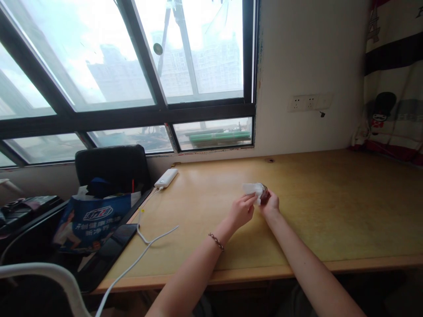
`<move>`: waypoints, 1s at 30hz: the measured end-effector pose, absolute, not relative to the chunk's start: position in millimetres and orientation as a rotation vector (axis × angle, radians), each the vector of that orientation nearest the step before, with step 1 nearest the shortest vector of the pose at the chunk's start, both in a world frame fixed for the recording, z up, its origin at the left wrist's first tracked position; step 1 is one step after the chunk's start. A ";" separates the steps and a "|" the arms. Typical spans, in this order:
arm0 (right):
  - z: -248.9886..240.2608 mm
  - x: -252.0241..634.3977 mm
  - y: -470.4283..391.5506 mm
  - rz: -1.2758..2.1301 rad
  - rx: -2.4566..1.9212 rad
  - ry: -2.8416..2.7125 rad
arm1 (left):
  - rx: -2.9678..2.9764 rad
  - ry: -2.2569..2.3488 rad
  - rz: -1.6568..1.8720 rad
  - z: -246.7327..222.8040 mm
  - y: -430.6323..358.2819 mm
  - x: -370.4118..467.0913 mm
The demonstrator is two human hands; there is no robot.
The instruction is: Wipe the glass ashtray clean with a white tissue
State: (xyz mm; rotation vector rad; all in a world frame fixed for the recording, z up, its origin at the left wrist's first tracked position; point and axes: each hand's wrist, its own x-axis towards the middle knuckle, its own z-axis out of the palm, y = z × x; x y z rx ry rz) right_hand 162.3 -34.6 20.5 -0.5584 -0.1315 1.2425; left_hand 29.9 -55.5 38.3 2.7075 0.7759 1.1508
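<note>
Above the middle of the wooden table [205, 246], my two hands meet around a small dark reddish-brown object [265, 195]. My right hand [271, 204] is wrapped round that object from its right side. A white tissue [253, 189] lies against the object's left side, and my left hand [243, 208] has its fingers pressed on the tissue. A braided bracelet [216, 241] circles my left wrist. What exactly the brown object is cannot be made out.
A white power bank [166, 178] with a white cable [149, 243] sits at the table's left edge. Left of the table are a black chair [112, 165], a blue bag [89, 222] and a dark flat panel [109, 255]. A window and wall sockets [310, 102] are behind.
</note>
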 end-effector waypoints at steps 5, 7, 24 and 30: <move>20.5 159.0 -35.4 1.257 -0.571 -0.150 | 2.742 0.632 1.139 40.4 -59.7 30.4; 19.7 156.8 -35.4 1.285 -0.581 -0.180 | 2.762 0.618 1.132 42.5 -60.0 30.0; 25.7 140.9 -44.6 1.356 -0.623 -0.252 | 2.381 0.995 1.311 51.5 -50.0 26.8; 27.9 154.4 -42.7 1.228 -0.634 -0.180 | 2.300 1.058 1.255 39.2 -46.0 31.6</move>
